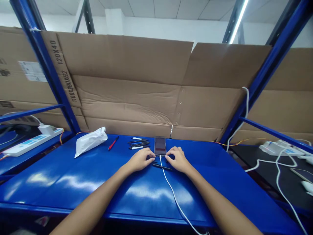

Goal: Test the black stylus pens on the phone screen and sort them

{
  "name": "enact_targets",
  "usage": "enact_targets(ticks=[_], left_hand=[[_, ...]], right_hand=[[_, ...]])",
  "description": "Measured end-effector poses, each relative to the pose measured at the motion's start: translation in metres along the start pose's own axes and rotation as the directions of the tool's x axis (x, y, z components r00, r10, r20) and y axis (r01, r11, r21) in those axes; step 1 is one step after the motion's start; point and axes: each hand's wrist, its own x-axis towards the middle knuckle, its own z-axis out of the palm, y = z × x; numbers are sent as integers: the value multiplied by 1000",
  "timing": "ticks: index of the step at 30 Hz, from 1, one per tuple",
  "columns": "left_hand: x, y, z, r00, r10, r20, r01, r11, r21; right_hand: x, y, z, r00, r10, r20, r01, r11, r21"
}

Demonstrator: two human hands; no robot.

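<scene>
A smartphone with a dark screen lies on the blue tabletop, and a white charging cable runs from its bottom end toward the table's front edge. At the phone's lower left corner, my left hand is closed, thumb and fingertips against the edge. My right hand pinches the lower right corner in the same way. Just below the phone, a black pen lies across the cable's path. Several black and white pens lie to the left of the phone, beyond my left hand.
A red pen and a white plastic package lie farther left. Cardboard walls the back between blue posts. Power strips stand on the neighbouring surfaces, one strip at left and one at right, with loose white cables.
</scene>
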Motion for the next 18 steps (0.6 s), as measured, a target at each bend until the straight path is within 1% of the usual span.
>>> enact_targets(ticks=[3, 7, 12, 18], left_hand=[[-1, -8, -6, 999, -39, -9, 39, 998, 43], [-2, -18, -11, 995, -91, 30, 88, 993, 82], [-1, -17, -7, 991, -125, 36, 119, 983, 142], [-2, -16, -2, 996, -88, 23, 80, 965, 248]], right_hand=[[-1, -8, 5, 1000, 5, 9, -5, 999, -41], [-1, -12, 8, 1000, -2, 17, 4, 996, -84], [-1, -14, 8, 999, -19, 27, 22, 996, -91], [-3, -17, 6, 999, -12, 40, 14, 998, -59]])
